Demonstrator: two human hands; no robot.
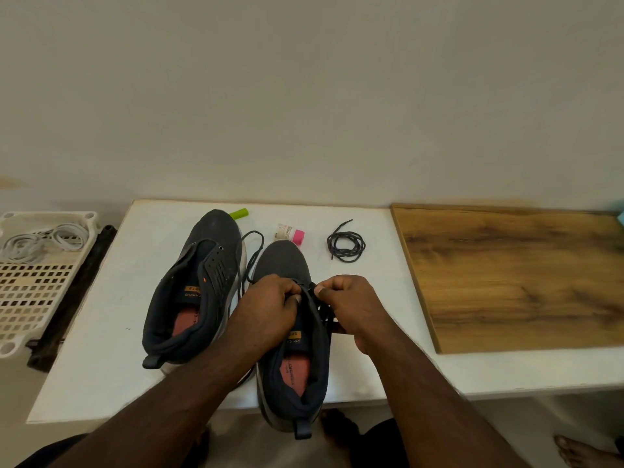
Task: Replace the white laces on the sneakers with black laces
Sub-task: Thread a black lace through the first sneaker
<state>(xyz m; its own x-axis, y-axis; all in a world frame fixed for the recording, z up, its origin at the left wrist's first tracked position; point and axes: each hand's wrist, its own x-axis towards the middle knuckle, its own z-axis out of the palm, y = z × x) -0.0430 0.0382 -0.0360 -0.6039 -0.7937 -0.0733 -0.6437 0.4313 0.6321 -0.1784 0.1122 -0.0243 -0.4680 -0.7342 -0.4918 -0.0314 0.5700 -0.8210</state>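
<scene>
Two dark grey sneakers stand on the white table. The left sneaker has empty eyelets. The right sneaker overhangs the table's front edge, with a black lace partly threaded and trailing in a loop toward its toe. My left hand grips the shoe's upper edge at the eyelets. My right hand pinches the lace at the right-side eyelets. A second black lace lies coiled on the table to the right. White laces lie in a white plastic crate at far left.
A green cylinder lies behind the left sneaker. A small bottle with a pink cap lies behind the right sneaker. A wooden board covers the table's right side. A dark bar runs between crate and table. A wall rises behind.
</scene>
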